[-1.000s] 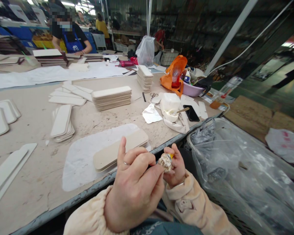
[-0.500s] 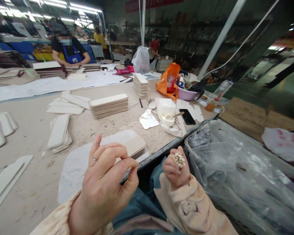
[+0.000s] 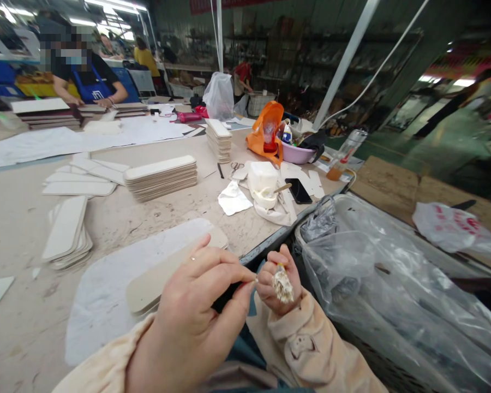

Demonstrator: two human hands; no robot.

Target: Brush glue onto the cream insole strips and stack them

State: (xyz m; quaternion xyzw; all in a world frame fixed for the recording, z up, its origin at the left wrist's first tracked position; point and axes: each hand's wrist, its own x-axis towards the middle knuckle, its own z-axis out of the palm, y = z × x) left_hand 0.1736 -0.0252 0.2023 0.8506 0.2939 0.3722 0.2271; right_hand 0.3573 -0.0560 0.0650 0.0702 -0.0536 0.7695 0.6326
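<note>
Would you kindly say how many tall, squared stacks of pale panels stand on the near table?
2: a long stack mid-picture and a narrower stack behind it, to the right. The left hand may hide others.

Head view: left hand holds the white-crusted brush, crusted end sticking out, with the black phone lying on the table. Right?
Wrong hand: the head view shows the right hand holding the white-crusted brush, crusted end sticking out. The left hand is beside it, thumb and forefinger pinched together. The black phone does lie on the table.
</note>
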